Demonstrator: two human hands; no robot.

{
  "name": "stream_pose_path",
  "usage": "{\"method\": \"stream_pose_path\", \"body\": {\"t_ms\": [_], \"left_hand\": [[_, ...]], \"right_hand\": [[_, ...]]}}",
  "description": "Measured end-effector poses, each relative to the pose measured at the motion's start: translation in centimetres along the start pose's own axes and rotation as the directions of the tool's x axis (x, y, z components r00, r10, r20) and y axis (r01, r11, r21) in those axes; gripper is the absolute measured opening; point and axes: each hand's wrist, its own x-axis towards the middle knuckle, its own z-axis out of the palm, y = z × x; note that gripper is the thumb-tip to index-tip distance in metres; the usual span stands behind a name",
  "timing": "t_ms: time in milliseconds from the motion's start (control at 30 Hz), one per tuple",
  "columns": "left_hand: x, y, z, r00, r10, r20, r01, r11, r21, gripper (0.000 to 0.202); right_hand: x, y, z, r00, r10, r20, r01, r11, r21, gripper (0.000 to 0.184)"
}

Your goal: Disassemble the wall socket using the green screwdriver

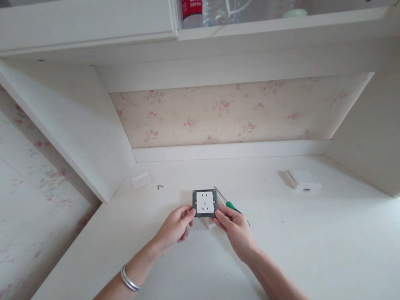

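A wall socket with a white face and a dark grey frame is held up above the white desk, its slotted face toward me. My left hand pinches its lower left corner between thumb and fingers. At the lower right corner, my right hand grips the same socket. Behind my right hand lies a screwdriver with a green handle, partly hidden by the fingers. A pale piece shows beneath the socket, mostly covered, and I cannot make out what it is.
The white desk carries a flat white cover at the back left, with small screws beside it. A white box-like piece sits to the right. Overhead, a shelf holds bottles. Side panels bound the desk.
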Motion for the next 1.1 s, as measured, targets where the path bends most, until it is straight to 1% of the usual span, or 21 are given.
{"method": "stream_pose_path", "body": {"t_ms": [67, 133, 200, 267, 300, 333, 400, 433, 467, 500, 567, 667, 733, 767, 867, 967, 1033, 1100], "left_hand": [[0.2, -0.1, -0.2, 0.998, 0.01, 0.062, -0.006, 0.997, -0.072, 0.038], [0.8, -0.1, -0.9, 0.998, 0.008, 0.058, -0.001, 0.992, -0.129, 0.036], [2.2, -0.2, -2.4, 1.0, -0.018, -0.005, 0.017, 0.988, -0.153, 0.034], [4.1, -0.2, -4.7, 0.988, -0.049, -0.148, 0.026, 0.987, -0.156, 0.03], [5.2, -0.3, -6.1, 0.965, -0.092, -0.246, 0.056, 0.987, -0.151, 0.028], [6.4, -0.3, -7.5, 0.947, -0.109, -0.303, 0.067, 0.987, -0.146, 0.026], [8.7, -0.5, -10.2, 0.909, -0.145, -0.392, 0.099, 0.986, -0.135, 0.023], [9.8, -0.6, -11.4, 0.884, -0.169, -0.436, 0.125, 0.984, -0.127, 0.022], [10.8, -0.8, -12.4, 0.859, -0.193, -0.475, 0.154, 0.981, -0.119, 0.021], [11.7, -0.9, -13.3, 0.837, -0.214, -0.504, 0.182, 0.977, -0.112, 0.021], [13.2, -1.3, -14.4, 0.798, -0.252, -0.547, 0.235, 0.967, -0.103, 0.022], [14.8, -1.7, -15.2, 0.764, -0.283, -0.579, 0.286, 0.954, -0.089, 0.022], [15.4, -1.8, -15.4, 0.752, -0.285, -0.594, 0.3, 0.951, -0.076, 0.023], [15.6, -1.7, -15.5, 0.746, -0.282, -0.603, 0.304, 0.95, -0.068, 0.024], [15.6, -1.6, -15.5, 0.743, -0.257, -0.618, 0.303, 0.952, -0.031, 0.027], [14.9, -1.2, -15.3, 0.765, -0.208, -0.609, 0.287, 0.957, 0.034, 0.031], [14.0, -0.9, -15.0, 0.786, -0.168, -0.596, 0.274, 0.957, 0.092, 0.034], [12.8, -0.5, -14.4, 0.813, -0.119, -0.57, 0.25, 0.955, 0.157, 0.036]], "right_hand": [[0.0, 0.0, 0.1, 1.0, 0.008, 0.025, -0.008, 1.0, -0.009, 0.038], [0.0, 0.1, 0.2, 0.999, 0.024, 0.034, -0.023, 0.999, -0.033, 0.042], [0.0, 0.3, 0.2, 0.999, 0.04, 0.005, -0.039, 0.991, -0.125, 0.048], [0.0, 0.4, 0.0, 0.999, 0.012, -0.046, -0.026, 0.949, -0.316, 0.049], [-0.1, 0.5, -0.1, 0.998, -0.032, -0.059, 0.003, 0.9, -0.435, 0.046], [-0.1, 0.4, -0.3, 0.994, -0.092, -0.057, 0.045, 0.829, -0.558, 0.044], [-0.3, 0.2, -0.5, 0.975, -0.223, -0.024, 0.125, 0.63, -0.767, 0.038], [-0.4, 0.1, -0.6, 0.962, -0.272, -0.002, 0.146, 0.523, -0.84, 0.035], [-0.4, 0.0, -0.7, 0.954, -0.301, 0.019, 0.152, 0.425, -0.893, 0.033], [-0.5, 0.0, -0.7, 0.95, -0.31, 0.032, 0.144, 0.344, -0.928, 0.031], [-0.5, 0.0, -0.9, 0.956, -0.29, 0.045, 0.119, 0.243, -0.963, 0.03], [-0.4, 0.3, -1.0, 0.966, -0.248, 0.071, 0.114, 0.164, -0.98, 0.032], [-0.3, 0.5, -1.0, 0.969, -0.23, 0.086, 0.121, 0.144, -0.982, 0.034], [-0.3, 0.5, -0.9, 0.97, -0.225, 0.092, 0.128, 0.148, -0.981, 0.034], [-0.3, 0.5, -0.8, 0.969, -0.218, 0.118, 0.165, 0.212, -0.963, 0.033], [-0.3, 0.4, -0.6, 0.967, -0.217, 0.131, 0.198, 0.318, -0.927, 0.028], [-0.3, 0.5, -0.6, 0.966, -0.216, 0.139, 0.216, 0.391, -0.895, 0.027], [-0.3, 0.6, -0.5, 0.963, -0.22, 0.154, 0.239, 0.441, -0.865, 0.028]]}}
